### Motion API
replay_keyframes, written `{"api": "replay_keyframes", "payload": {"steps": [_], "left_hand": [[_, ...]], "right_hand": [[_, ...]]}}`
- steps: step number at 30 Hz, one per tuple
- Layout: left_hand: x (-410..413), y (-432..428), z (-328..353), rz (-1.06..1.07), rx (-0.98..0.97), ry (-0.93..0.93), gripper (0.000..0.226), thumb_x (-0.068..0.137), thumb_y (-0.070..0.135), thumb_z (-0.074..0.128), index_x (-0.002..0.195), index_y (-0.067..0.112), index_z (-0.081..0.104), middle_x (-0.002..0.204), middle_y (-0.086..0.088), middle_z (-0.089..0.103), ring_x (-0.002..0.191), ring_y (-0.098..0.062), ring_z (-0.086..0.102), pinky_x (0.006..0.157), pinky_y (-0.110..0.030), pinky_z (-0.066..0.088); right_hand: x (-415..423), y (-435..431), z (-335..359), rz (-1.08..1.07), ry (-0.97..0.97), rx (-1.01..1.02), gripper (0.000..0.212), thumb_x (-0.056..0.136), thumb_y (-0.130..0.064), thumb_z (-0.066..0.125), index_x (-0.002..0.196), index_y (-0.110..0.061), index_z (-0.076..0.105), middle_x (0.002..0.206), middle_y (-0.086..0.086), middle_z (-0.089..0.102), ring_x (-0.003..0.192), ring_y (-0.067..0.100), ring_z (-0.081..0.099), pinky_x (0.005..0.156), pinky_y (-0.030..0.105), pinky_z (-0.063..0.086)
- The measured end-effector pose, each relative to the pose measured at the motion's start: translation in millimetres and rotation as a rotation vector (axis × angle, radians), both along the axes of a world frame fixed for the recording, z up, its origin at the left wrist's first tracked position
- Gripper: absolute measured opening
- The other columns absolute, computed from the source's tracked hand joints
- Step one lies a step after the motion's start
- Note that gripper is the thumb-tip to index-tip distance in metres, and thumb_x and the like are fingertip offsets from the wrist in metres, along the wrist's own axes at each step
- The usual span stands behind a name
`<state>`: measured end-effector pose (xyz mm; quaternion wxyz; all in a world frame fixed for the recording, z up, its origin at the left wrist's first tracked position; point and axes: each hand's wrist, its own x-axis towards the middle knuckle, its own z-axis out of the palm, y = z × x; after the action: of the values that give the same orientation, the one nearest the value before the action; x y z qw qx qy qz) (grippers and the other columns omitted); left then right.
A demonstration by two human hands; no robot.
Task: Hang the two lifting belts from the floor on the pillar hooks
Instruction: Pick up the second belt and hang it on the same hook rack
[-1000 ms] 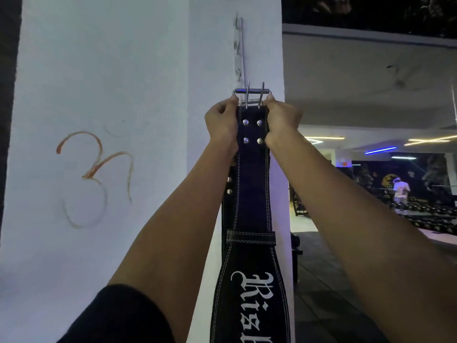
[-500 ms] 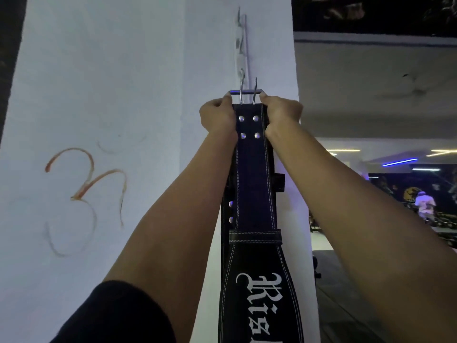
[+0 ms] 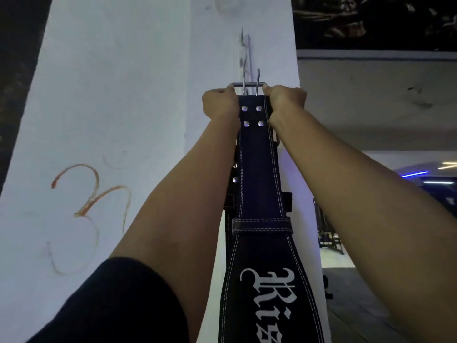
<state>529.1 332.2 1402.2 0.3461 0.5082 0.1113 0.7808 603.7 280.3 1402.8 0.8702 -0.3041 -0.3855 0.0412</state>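
A black lifting belt (image 3: pixel 258 169) with white stitching and white lettering hangs straight down in front of the white pillar (image 3: pixel 123 95). My left hand (image 3: pixel 218 103) and my right hand (image 3: pixel 286 97) grip its top end on either side. Its steel buckle (image 3: pixel 249 84), two prongs pointing up, sits just below the metal pillar hooks (image 3: pixel 244 53) on the pillar's corner. Whether the buckle rests on a hook I cannot tell. A second black belt (image 3: pixel 233 179) with rivets hangs behind the first, mostly hidden.
An orange scrawl (image 3: pixel 91 191) marks the pillar's left face. To the right lies a dim gym room with blue ceiling lights (image 3: pixel 415 173), dark equipment (image 3: pixel 329 236) and dark floor tiles.
Both hands have raised the belt's buckle closer to the hooks, and my view has tilted upward and nearer to the pillar.
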Motion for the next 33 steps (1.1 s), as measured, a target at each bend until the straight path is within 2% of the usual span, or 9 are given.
{"api": "replay_keyframes", "payload": {"steps": [7,15,18,21,23,25,27,28,33], "left_hand": [[-1,12,11,-0.023,-0.024,0.044,0.028,0.084,0.013,0.064,0.058,0.005,0.058,0.064,-0.012,0.06,0.07,-0.026,0.053,0.075,-0.04,0.054],[1,14,1,0.064,-0.027,0.126,0.046,0.086,0.016,0.064,0.048,0.013,0.037,0.052,0.0,0.039,0.057,-0.02,0.043,0.061,-0.026,0.042],[-1,5,-9,0.075,0.017,0.132,0.034,0.089,0.018,0.06,0.056,0.014,0.052,0.061,0.002,0.054,0.074,-0.022,0.054,0.07,-0.025,0.044],[-2,-1,-24,0.048,0.04,0.107,0.018,0.09,0.013,0.055,0.084,0.005,0.07,0.078,-0.005,0.065,0.079,-0.022,0.058,0.078,-0.029,0.05],[-1,-2,-38,0.017,0.034,0.104,0.021,0.088,0.01,0.055,0.07,0.016,0.064,0.069,0.001,0.06,0.076,-0.021,0.056,0.083,-0.035,0.052],[1,-6,-56,-0.029,0.038,0.117,0.024,0.086,0.008,0.059,0.066,0.022,0.057,0.07,0.004,0.058,0.077,-0.02,0.054,0.089,-0.038,0.051],[-1,-10,-74,-0.09,0.031,0.133,0.011,0.085,0.009,0.061,0.094,0.011,0.067,0.089,0.0,0.064,0.086,-0.02,0.06,0.093,-0.037,0.051],[-3,-11,-82,-0.126,0.025,0.145,0.022,0.084,0.01,0.063,0.106,0.006,0.066,0.098,-0.003,0.067,0.092,-0.022,0.064,0.094,-0.038,0.051],[-22,-22,-116,-0.15,-0.018,0.236,0.035,0.083,0.001,0.062,0.118,0.005,0.061,0.114,-0.014,0.069,0.103,-0.028,0.066,0.096,-0.043,0.051]], "right_hand": [[5,16,12,-0.017,0.006,-0.067,0.026,0.075,-0.009,0.073,0.096,0.0,0.06,0.105,0.017,0.069,0.093,0.03,0.067,0.083,0.041,0.057],[8,22,4,0.039,0.027,-0.062,0.023,0.073,-0.005,0.074,0.087,-0.004,0.055,0.105,0.018,0.067,0.093,0.031,0.067,0.083,0.045,0.058],[6,20,-2,0.06,0.025,-0.067,0.022,0.074,-0.013,0.075,0.078,-0.003,0.056,0.094,0.015,0.066,0.091,0.031,0.067,0.082,0.046,0.058],[6,17,-11,0.099,0.03,-0.051,0.033,0.073,-0.015,0.076,0.057,-0.009,0.047,0.076,0.01,0.061,0.078,0.027,0.063,0.073,0.04,0.057],[5,16,-24,0.116,0.025,-0.059,0.034,0.072,-0.012,0.076,0.054,-0.01,0.047,0.07,0.009,0.058,0.07,0.025,0.056,0.067,0.038,0.055],[5,20,-38,0.131,0.028,-0.065,0.025,0.068,-0.008,0.077,0.054,-0.01,0.056,0.073,0.013,0.063,0.07,0.025,0.058,0.074,0.049,0.059],[2,20,-54,0.132,0.026,-0.07,0.017,0.066,-0.006,0.078,0.058,-0.011,0.063,0.076,0.014,0.065,0.072,0.025,0.06,0.08,0.056,0.056],[1,20,-61,0.129,0.027,-0.068,0.013,0.066,-0.006,0.077,0.061,-0.012,0.067,0.078,0.013,0.067,0.074,0.026,0.063,0.081,0.055,0.056],[-8,2,-99,0.042,0.02,-0.108,0.03,0.07,0.0,0.071,0.051,-0.021,0.062,0.063,0.003,0.063,0.071,0.024,0.062,0.074,0.039,0.058]]}}
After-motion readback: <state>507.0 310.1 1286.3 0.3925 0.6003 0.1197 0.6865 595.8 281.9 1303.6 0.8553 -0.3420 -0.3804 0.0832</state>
